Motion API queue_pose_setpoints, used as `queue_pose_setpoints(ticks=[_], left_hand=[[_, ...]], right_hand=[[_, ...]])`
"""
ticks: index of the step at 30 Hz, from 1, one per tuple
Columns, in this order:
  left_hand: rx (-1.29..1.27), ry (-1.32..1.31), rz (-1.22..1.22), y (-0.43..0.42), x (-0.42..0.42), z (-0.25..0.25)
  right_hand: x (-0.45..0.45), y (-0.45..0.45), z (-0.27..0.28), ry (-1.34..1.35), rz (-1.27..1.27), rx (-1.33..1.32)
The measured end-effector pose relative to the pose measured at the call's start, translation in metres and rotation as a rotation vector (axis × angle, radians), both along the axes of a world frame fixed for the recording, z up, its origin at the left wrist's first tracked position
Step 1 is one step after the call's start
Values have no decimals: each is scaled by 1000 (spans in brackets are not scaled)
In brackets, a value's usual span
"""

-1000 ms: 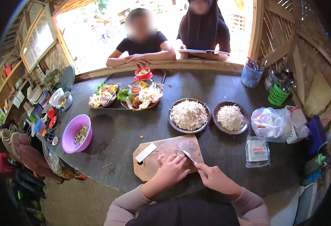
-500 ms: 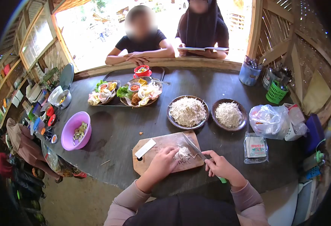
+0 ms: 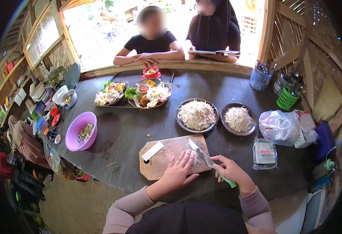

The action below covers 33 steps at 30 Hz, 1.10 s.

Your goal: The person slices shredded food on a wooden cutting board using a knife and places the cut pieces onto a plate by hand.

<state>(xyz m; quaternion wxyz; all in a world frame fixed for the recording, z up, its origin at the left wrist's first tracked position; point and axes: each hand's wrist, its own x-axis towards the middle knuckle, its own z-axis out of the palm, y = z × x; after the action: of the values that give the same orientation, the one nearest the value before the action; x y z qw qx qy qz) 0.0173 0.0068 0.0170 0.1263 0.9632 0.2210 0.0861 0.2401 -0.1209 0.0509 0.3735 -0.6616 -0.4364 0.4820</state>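
Observation:
My right hand is wrapped round a knife with a green handle; its blade slants up and left across the cutting board. Fine white shreds lie beside the blade, some of them between it and my other hand. My left hand rests on the board with its fingers stretched out, partly over the shreds. Whether any shreds stick under the palm is hidden. A pale flat block lies near the board's left end, next to its hole.
Beyond the board stand two dark plates heaped with white shreds. A purple bowl is at left, filled food plates behind. Plastic bags lie at right. Two people lean at the window sill.
My left hand has gone from bent fingers by the shreds to a flat, stretched shape over them. The knife stays in my right hand. The view has shifted slightly.

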Motion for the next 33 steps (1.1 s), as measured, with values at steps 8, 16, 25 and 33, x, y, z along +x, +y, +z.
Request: queue_pose_setpoints(ticks=[8, 16, 25, 33], left_hand=[[31, 59, 3, 1, 8, -4], [28, 58, 3, 0, 8, -3], [25, 38, 2, 2, 7, -3], [-3, -16, 40, 6, 5, 10]], right_hand=[[11, -12, -1, 28, 48, -139], [5, -7, -7, 73, 51, -107], [4, 0, -8, 108, 75, -75], [4, 0, 2, 126, 71, -47]])
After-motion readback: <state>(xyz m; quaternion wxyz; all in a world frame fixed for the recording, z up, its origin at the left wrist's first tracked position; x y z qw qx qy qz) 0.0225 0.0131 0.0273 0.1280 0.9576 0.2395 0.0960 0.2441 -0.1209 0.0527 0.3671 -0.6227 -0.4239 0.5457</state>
